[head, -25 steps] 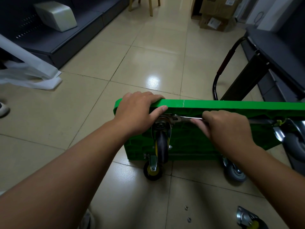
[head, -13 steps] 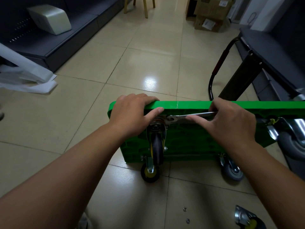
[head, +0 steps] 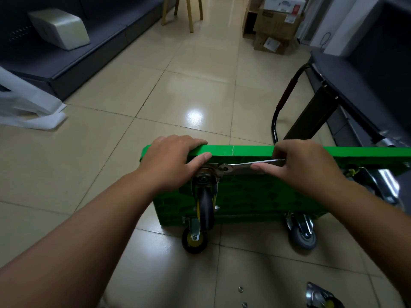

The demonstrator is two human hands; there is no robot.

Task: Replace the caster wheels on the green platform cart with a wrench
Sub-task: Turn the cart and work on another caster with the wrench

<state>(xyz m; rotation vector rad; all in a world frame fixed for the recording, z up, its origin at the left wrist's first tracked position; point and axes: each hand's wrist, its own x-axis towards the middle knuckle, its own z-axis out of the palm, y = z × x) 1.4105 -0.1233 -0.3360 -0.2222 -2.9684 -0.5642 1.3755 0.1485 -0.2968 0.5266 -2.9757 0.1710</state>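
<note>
**Green cart on edge, wrench on the caster bolt**

Green plastic and steel: the cart point(head: 255, 196) stands tipped on its long edge on the floor point(head: 155, 96), underside toward the camera. The left hand point(head: 175, 158) clamps over the top rim by the caster point(head: 205, 201); the right hand point(head: 304, 165) grips the wrench point(head: 242, 166), its head on a bolt at the caster plate. Likely stiff but tippy — hold the rim near the bolt, and the thin, slick wrench well out along its handle.

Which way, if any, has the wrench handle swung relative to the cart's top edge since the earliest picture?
Yes. The wrench handle, in the right hand, has swung upward toward the green cart's top edge, pivoting about the caster bolt.
</note>
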